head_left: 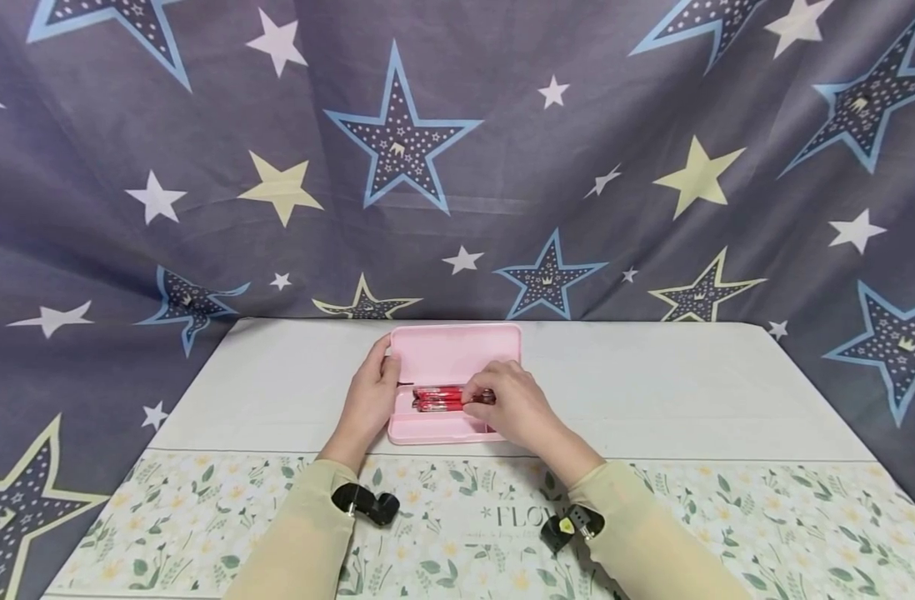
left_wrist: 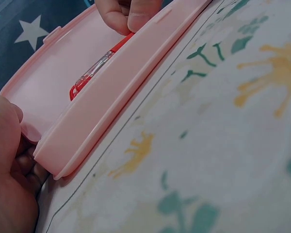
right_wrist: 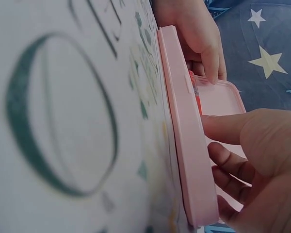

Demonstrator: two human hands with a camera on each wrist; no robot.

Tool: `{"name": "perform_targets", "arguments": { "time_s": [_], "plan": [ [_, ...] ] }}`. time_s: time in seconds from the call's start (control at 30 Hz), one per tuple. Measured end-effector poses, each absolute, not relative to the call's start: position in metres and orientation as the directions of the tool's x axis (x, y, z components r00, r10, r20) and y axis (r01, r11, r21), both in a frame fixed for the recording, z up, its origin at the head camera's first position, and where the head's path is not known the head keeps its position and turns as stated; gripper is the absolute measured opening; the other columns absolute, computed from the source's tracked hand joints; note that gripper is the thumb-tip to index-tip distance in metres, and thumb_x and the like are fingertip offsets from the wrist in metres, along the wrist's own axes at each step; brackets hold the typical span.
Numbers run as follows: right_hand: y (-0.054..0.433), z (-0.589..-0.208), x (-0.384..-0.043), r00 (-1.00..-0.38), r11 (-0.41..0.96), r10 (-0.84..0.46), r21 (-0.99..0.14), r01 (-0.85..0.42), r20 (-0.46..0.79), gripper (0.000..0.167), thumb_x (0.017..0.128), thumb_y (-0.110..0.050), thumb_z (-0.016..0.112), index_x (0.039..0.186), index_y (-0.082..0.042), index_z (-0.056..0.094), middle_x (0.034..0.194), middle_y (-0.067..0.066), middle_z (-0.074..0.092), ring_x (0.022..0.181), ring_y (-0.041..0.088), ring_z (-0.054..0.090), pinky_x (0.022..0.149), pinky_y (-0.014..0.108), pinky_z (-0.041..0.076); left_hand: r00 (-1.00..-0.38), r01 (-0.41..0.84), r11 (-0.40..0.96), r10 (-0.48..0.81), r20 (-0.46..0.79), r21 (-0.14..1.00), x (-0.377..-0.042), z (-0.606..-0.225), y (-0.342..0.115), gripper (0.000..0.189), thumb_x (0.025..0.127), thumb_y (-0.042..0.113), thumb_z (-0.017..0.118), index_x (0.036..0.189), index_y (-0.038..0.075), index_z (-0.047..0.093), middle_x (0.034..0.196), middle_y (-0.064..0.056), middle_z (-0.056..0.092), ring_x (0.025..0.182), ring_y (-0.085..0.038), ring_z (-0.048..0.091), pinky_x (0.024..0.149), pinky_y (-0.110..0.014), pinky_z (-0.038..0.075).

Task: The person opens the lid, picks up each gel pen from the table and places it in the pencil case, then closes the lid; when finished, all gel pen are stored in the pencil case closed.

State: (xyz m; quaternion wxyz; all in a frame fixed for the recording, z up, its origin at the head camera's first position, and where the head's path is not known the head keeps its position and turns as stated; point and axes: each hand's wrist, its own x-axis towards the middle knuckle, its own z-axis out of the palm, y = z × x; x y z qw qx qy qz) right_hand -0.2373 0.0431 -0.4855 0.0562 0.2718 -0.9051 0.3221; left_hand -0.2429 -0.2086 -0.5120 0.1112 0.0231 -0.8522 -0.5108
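Observation:
A pink pencil case (head_left: 420,429) lies with its lid (head_left: 450,352) raised on the far side. Inside it, several red pens (head_left: 438,400) with clear ends lie side by side. My left hand (head_left: 369,398) grips the left side of the case, thumb near the lid. Bent over the tray, my right hand (head_left: 513,404) pinches a red pen between thumb and index finger. The left wrist view shows those fingertips at the pen (left_wrist: 94,70); in the right wrist view the front wall of the case (right_wrist: 186,145) hides most of the pens.
The case sits on a table with a white cover (head_left: 652,392) and a floral printed strip (head_left: 457,533) along the near side. A dark star-patterned curtain (head_left: 442,250) hangs behind the table's far edge. Black wrist cameras (head_left: 367,504) are strapped over both sleeves.

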Motion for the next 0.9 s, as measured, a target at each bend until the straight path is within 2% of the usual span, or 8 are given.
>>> {"name": "perform_targets", "arguments": {
  "time_s": [0.1, 0.33, 0.43, 0.57, 0.67, 0.8, 0.9],
  "plan": [
    [0.042, -0.485, -0.238, -0.846, 0.641, -0.456, -0.558, -0.527, 0.275, 0.018, 0.093, -0.014, 0.091, 0.086, -0.024, 0.077, 0.094, -0.005, 0.067, 0.106, 0.025, 0.059, 0.096, 0.050, 0.049, -0.973, 0.078, 0.479, -0.154, 0.171, 0.874, -0.243, -0.512, -0.209, 0.050, 0.121, 0.031, 0.041, 0.170, 0.023, 0.043, 0.134, -0.016, 0.071, 0.131, -0.034, 0.063, 0.120, -0.056, 0.043],
    [0.045, -0.483, -0.238, -0.840, 0.625, -0.462, -0.568, -0.535, 0.283, 0.012, 0.093, -0.013, 0.091, 0.092, -0.020, 0.082, 0.098, -0.002, 0.070, 0.109, 0.027, 0.060, 0.100, 0.050, 0.051, -0.971, 0.090, 0.453, -0.157, 0.179, 0.887, -0.242, -0.512, -0.210, 0.048, 0.121, 0.034, 0.043, 0.167, 0.022, 0.048, 0.136, -0.015, 0.071, 0.131, -0.033, 0.062, 0.120, -0.055, 0.043],
    [0.050, -0.480, -0.236, -0.835, 0.607, -0.449, -0.577, -0.546, 0.318, 0.010, 0.092, -0.012, 0.091, 0.098, -0.016, 0.083, 0.103, -0.001, 0.070, 0.112, 0.027, 0.062, 0.102, 0.049, 0.052, -0.964, 0.110, 0.429, -0.173, 0.201, 0.896, -0.242, -0.510, -0.210, 0.045, 0.121, 0.039, 0.043, 0.158, 0.018, 0.058, 0.143, -0.014, 0.069, 0.139, -0.031, 0.060, 0.123, -0.053, 0.042],
    [0.064, -0.476, -0.232, -0.838, 0.595, -0.405, -0.590, -0.545, 0.366, 0.011, 0.094, -0.013, 0.090, 0.101, -0.014, 0.082, 0.108, -0.001, 0.071, 0.110, 0.025, 0.062, 0.098, 0.047, 0.054, -0.946, 0.139, 0.406, -0.214, 0.242, 0.903, -0.241, -0.508, -0.209, 0.051, 0.120, 0.049, 0.041, 0.144, 0.013, 0.068, 0.147, -0.012, 0.068, 0.146, -0.029, 0.057, 0.125, -0.049, 0.040],
    [0.076, -0.473, -0.227, -0.844, 0.594, -0.367, -0.599, -0.537, 0.392, 0.009, 0.096, -0.014, 0.088, 0.102, -0.017, 0.082, 0.107, -0.005, 0.072, 0.108, 0.024, 0.064, 0.096, 0.047, 0.055, -0.934, 0.164, 0.389, -0.234, 0.269, 0.907, -0.240, -0.507, -0.210, 0.059, 0.118, 0.056, 0.039, 0.139, 0.011, 0.071, 0.142, -0.012, 0.071, 0.142, -0.030, 0.060, 0.124, -0.050, 0.042],
    [0.091, -0.473, -0.224, -0.858, 0.602, -0.297, -0.615, -0.510, 0.420, 0.006, 0.101, -0.015, 0.084, 0.106, -0.017, 0.083, 0.105, -0.005, 0.075, 0.108, 0.023, 0.070, 0.098, 0.051, 0.057, -0.920, 0.203, 0.378, -0.243, 0.308, 0.903, -0.238, -0.507, -0.211, 0.066, 0.117, 0.062, 0.036, 0.130, 0.012, 0.077, 0.133, -0.007, 0.076, 0.132, -0.026, 0.066, 0.120, -0.048, 0.046],
    [0.100, -0.475, -0.225, -0.876, 0.602, -0.210, -0.648, -0.466, 0.435, 0.006, 0.104, -0.015, 0.080, 0.110, -0.014, 0.081, 0.103, -0.001, 0.077, 0.105, 0.025, 0.072, 0.098, 0.053, 0.058, -0.904, 0.237, 0.368, -0.255, 0.343, 0.899, -0.237, -0.507, -0.211, 0.067, 0.117, 0.062, 0.036, 0.114, 0.010, 0.079, 0.128, -0.003, 0.078, 0.126, -0.023, 0.070, 0.115, -0.045, 0.049]
  ]
}}
